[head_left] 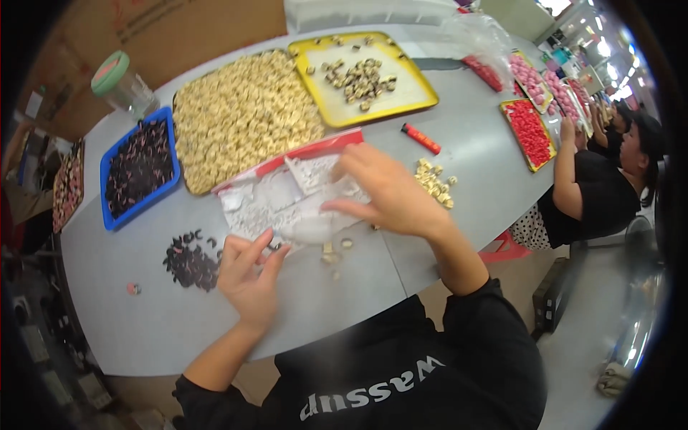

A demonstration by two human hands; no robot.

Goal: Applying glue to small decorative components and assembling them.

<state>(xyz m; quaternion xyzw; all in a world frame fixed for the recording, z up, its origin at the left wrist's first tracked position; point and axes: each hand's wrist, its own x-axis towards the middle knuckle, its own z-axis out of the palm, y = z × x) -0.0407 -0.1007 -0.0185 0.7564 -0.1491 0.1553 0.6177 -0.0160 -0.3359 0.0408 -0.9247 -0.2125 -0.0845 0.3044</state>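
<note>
My left hand [249, 279] is closed in a pinch near the table's front edge, with a small dark piece [275, 246] at its fingertips. My right hand [390, 193] hovers over a shallow tray [247, 208] that has a red edge and white bits scattered in it; its thumb and fingers are apart. Between the hands lies a blurred, translucent white object [312, 228], whose kind I cannot make out. Left of my left hand is a loose pile of black curved pieces [190, 261]. A few small cream rings [347, 244] lie just below the tray.
Beyond the tray stand a large tray of cream pieces [247, 111], a yellow tray [412, 93], a blue tray [107, 208] of black pieces and a lidded jar [132, 97]. A red tube [421, 138] and cream pieces [433, 183] lie rightward. A co-worker [602, 179] sits at right.
</note>
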